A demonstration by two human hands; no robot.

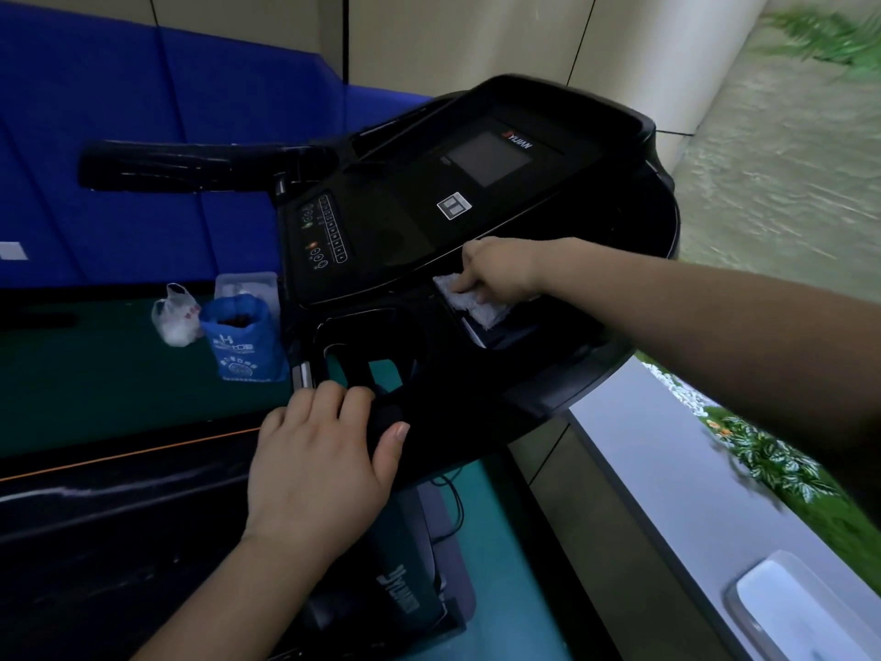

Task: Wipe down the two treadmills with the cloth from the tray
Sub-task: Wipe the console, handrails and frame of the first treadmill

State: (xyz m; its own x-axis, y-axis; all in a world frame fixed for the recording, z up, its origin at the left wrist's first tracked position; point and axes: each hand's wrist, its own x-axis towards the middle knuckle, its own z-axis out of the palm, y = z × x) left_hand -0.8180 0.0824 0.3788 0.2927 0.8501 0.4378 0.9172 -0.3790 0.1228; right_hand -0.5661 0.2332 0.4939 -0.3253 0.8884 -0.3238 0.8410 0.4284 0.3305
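Treadmill (634, 221): we're at its console (381, 240), black, sloping up and away from us. The handrail (190, 164) sticks out left.

Grey ledge (643, 460) runs along our right, with the tray (801, 608) on its near end, well apart from the work.

Right hand (500, 271) is on the cloth (481, 310), which sits on the shelf just below the console's lower edge. Its fingers (465, 283) curl down and bunch the cloth's far-left end. The thumb is hidden.

The cloth's long axis runs diagonally, far-left to near-right, roughly along that shelf. Most of it trails toward the wrist side.

The panel we read as next to wipe lies up and left of the fingertips, so the stroke goes away from us. The right hand is the nearer one.

Left hand (319, 465) grips the console's front bar (386, 412), fingers (329, 398) curled over it and thumb on the near side. We read that as bracing only.

In the way, by our judgement:
- The shelf lip between cloth and panel could snag the trailing end.
- The button strip (329, 231) and screen (486, 157) are on the stroke path, so go light there.
- The cup recess (376, 345) sits between the hands.

Off to the left, clear of the stroke: blue bag (243, 341), white bag (174, 317), clear box (245, 283). We can't identify a second treadmill.
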